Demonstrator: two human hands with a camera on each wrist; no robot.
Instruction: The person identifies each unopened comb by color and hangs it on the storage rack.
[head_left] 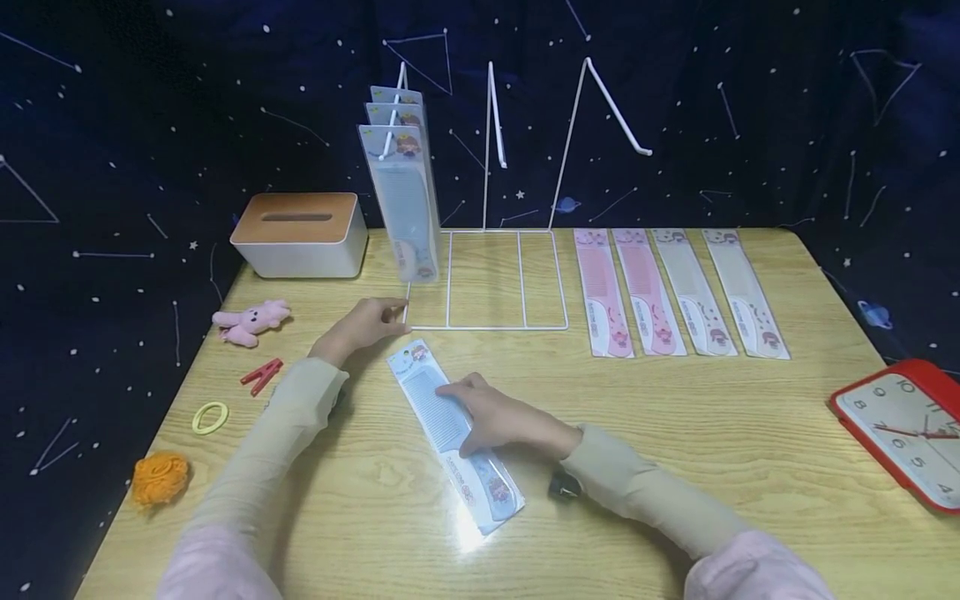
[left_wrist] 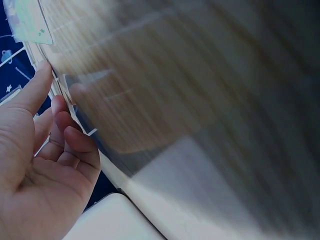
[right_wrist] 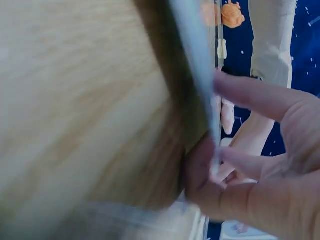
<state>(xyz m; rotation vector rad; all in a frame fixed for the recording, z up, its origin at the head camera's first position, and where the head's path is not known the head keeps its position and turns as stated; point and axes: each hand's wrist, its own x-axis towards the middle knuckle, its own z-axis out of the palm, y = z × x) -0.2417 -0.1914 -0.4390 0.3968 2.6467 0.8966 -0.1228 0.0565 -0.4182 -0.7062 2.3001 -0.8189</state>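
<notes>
A blue comb in a clear package [head_left: 427, 387] lies slantwise on the wooden table [head_left: 675, 433] in front of me. My right hand [head_left: 495, 417] lies on its middle; in the right wrist view the right hand [right_wrist: 250, 165] pinches the package edge [right_wrist: 197, 50] between thumb and fingers. My left hand [head_left: 367, 325] reaches to the front left corner of a white wire rack [head_left: 487, 327]. Seen from the left wrist, the left hand [left_wrist: 50, 150] is relaxed and its index fingertip touches the rack's wire [left_wrist: 55, 85]. Three blue comb packages [head_left: 408, 200] hang on the rack's left hook.
Several pink and beige comb packages [head_left: 648, 292] lie side by side right of the rack. A tissue box [head_left: 300, 233], pink plush toy [head_left: 251, 321], red clip [head_left: 261, 375], yellow ring [head_left: 210, 417] and orange ball [head_left: 160, 477] sit at the left. A red clock [head_left: 907, 425] is at the right edge.
</notes>
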